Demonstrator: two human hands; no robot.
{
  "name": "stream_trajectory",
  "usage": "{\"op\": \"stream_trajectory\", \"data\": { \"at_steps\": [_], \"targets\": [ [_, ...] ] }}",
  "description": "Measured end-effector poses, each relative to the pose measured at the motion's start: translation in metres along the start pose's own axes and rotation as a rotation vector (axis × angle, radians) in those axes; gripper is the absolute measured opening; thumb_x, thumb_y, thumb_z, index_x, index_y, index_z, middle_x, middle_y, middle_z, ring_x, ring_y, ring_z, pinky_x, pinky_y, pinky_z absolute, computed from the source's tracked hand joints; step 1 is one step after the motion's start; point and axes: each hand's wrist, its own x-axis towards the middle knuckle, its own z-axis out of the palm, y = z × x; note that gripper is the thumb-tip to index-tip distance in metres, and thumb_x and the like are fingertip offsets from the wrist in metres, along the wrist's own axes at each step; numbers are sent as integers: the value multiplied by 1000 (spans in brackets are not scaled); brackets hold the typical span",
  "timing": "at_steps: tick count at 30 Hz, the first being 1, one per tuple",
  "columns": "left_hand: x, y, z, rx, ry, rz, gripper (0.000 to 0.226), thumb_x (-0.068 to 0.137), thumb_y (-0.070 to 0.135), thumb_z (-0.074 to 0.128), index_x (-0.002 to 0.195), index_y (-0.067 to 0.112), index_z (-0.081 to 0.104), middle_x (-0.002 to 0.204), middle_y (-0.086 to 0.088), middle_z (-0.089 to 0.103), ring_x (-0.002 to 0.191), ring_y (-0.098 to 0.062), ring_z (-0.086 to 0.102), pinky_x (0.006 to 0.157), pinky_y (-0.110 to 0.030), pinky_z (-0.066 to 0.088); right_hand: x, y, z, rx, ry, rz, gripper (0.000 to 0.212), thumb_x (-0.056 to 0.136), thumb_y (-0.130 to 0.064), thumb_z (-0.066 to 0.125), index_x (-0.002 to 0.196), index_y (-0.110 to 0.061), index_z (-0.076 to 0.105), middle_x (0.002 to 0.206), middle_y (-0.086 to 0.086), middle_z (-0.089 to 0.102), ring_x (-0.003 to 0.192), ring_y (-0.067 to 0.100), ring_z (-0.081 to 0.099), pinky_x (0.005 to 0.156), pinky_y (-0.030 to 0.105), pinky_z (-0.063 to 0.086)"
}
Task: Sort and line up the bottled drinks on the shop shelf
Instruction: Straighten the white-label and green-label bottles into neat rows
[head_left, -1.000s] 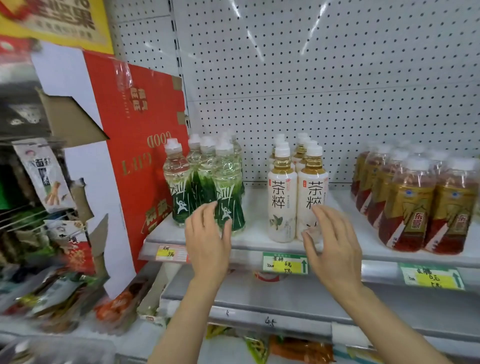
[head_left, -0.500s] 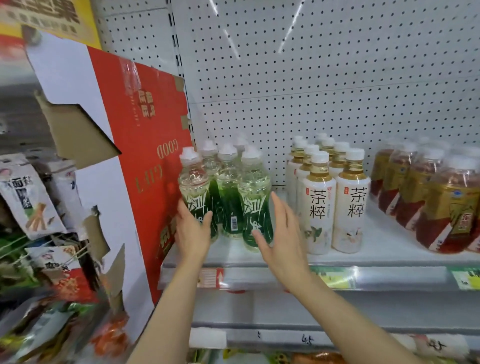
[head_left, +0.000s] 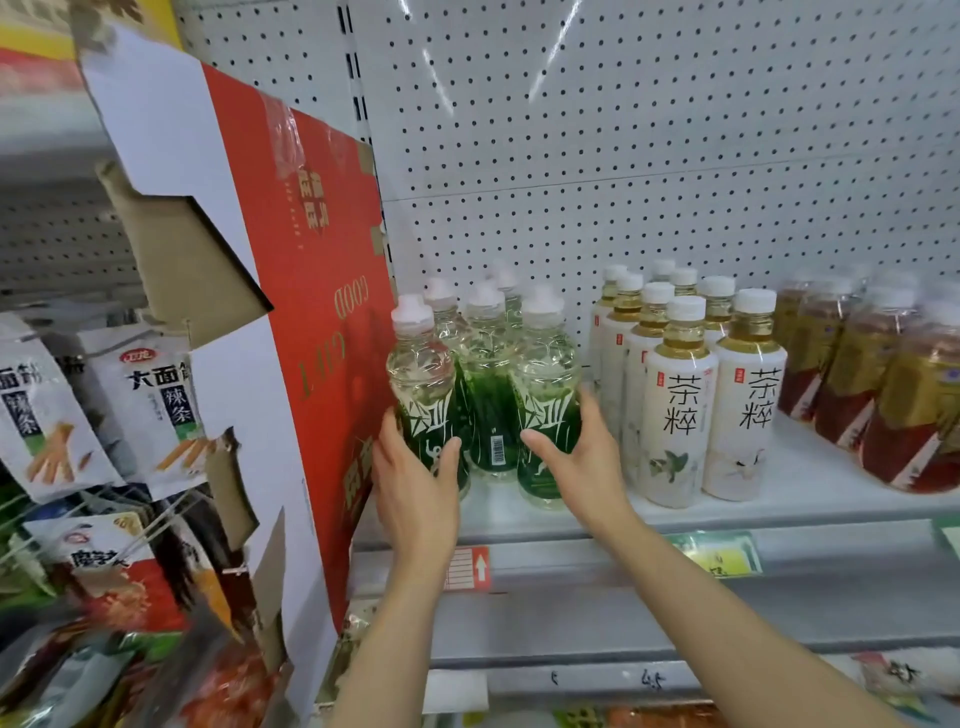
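At centre frame, the left hand (head_left: 415, 493) grips the front-left green bottle (head_left: 422, 384). The right hand (head_left: 582, 462) grips the front-right green bottle (head_left: 545, 395) on the shelf (head_left: 779, 499).

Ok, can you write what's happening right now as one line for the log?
left hand grips front-left green bottle | right hand grips front-right green bottle | both standing on shelf | white tea bottles untouched

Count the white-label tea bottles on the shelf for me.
7 white-label tea bottles show: left row of four, right row of three, front one. More may hide behind.
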Motion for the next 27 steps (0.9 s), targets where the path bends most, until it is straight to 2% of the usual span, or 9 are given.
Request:
{"op": "stream_trajectory", "data": {
  "at_steps": [3,5,8,11,16,20,22,24,27],
  "targets": [
    [-13,9,1,-51,114,106,73,91,34,68,150,11,32,150,-12,38,138,-28,36,114,-44,33,-7,-5,-5,26,14,-35,66,87,-22,72,121,-53,26,117,-47,26,104,-42,25,83,-11,21],
    [-16,14,3,-54,154,168,71,90,30,69,149,11,35,149,-12,38,136,-26,34,113,-43,31,-14,-10,-11,64,18,-52,67,88,-24,71,130,-53,27,126,-44,35,116,-32,32,92,-5,26],
    [-13,20,9,-34,232,227,71,88,25,73,147,7,38,148,-15,38,132,-30,34,112,-46,31,-27,-11,-28,95,24,-50,71,88,-34,70,149,-34,31,146,-23,41,135,-8,35,114,26,33],
    [-14,30,20,-46,274,278,70,86,20,74,145,3,41,145,-17,40,130,-32,36,112,-43,30,-43,-7,-61,93,52,-26,83,82,-52,67,152,-34,26,152,-15,38,140,4,34,114,44,35],
    [-22,47,47,33,222,463,76,88,23,73,148,-1,34,147,-19,39,137,-33,34,120,-37,24,-63,3,-131,70,197,-31,75,79,-51,72,144,-34,39,135,-14,54,126,6,50,104,41,46],
    [-19,60,68,39,97,274,99,88,30,72,158,2,7,163,-17,16,150,-32,17,121,-33,10,-50,27,-180,-42,337,29,80,84,-40,71,151,-26,29,149,-6,43,137,11,39,112,48,38],
    [-19,61,80,91,46,184,109,88,34,71,157,5,-8,166,-15,3,152,-33,12,121,-41,19,-33,44,-199,-97,400,58,80,86,-38,70,151,-24,27,150,-3,41,137,15,39,111,50,39],
    [-22,59,89,139,7,123,112,88,34,71,156,5,-13,166,-19,2,151,-37,16,119,-49,29,-17,57,-211,-111,424,92,78,87,-38,70,150,-23,28,146,-2,45,133,18,43,107,52,42],
    [-25,55,99,172,-11,35,113,87,28,74,156,4,-12,161,-27,15,144,-44,30,113,-56,36,6,70,-216,-132,428,129,69,88,-28,70,145,-17,34,134,-2,51,120,13,48,105,43,43]
  ]
}}
